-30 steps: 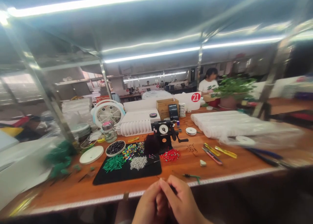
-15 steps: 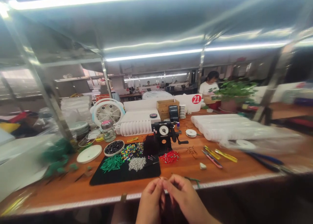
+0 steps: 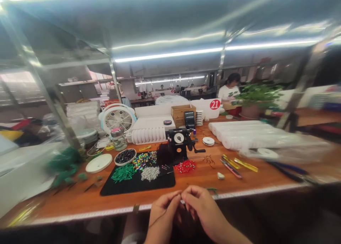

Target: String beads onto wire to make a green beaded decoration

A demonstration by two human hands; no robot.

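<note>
Just past the table's front edge, my left hand (image 3: 163,212) and my right hand (image 3: 204,205) meet at the fingertips, thumbs and forefingers pinched together. A thin dark cord (image 3: 157,221) runs from the pinch down across the left thumb side and wrist. What sits right between the fingertips is too small to make out. Beyond the hands, a black mat (image 3: 165,183) carries green tube-like pieces (image 3: 123,173), silvery pieces (image 3: 150,173) and multicoloured beads (image 3: 141,161). Red pieces (image 3: 185,166) lie to the mat's right.
A black hand-cranked device (image 3: 179,144) stands behind the mat, beside a dish of black beads (image 3: 125,157) and a white lid (image 3: 99,163). Rightward lie a red-and-grey cutter (image 3: 231,167), yellow-handled tools (image 3: 246,164), pliers (image 3: 287,171) and wrapped white rolls (image 3: 239,132). A person (image 3: 229,87) sits beyond.
Both hands stay together at the fingertips, and the right hand has shifted slightly right. The dark cord now shows across the left hand. The view has moved a little.
</note>
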